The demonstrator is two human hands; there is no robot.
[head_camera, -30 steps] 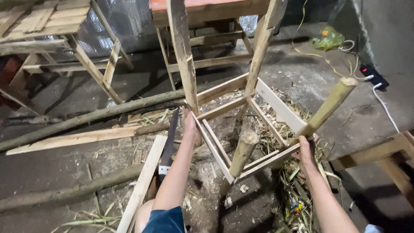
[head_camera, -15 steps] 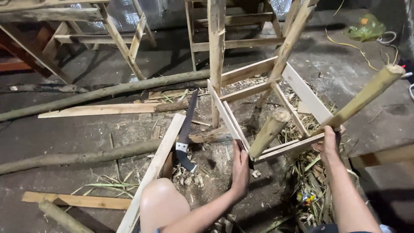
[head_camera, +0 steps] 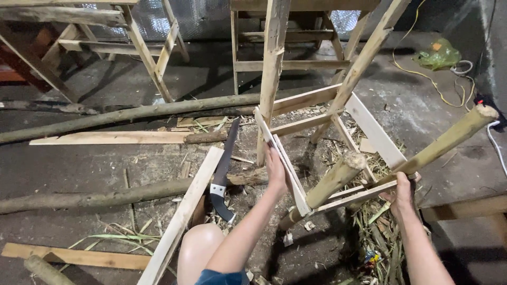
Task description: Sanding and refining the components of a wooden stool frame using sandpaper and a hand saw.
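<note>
Saw (head_camera: 222, 170) lies left of the frame (head_camera: 338, 132); plank (head_camera: 182, 214) beside it.

a rough wood workshop - bare poles (head_camera: 132, 112), planks (head_camera: 182, 216), a saw (head_camera: 222, 171) and chips on the dirty floor (head_camera: 79, 163).
</note>
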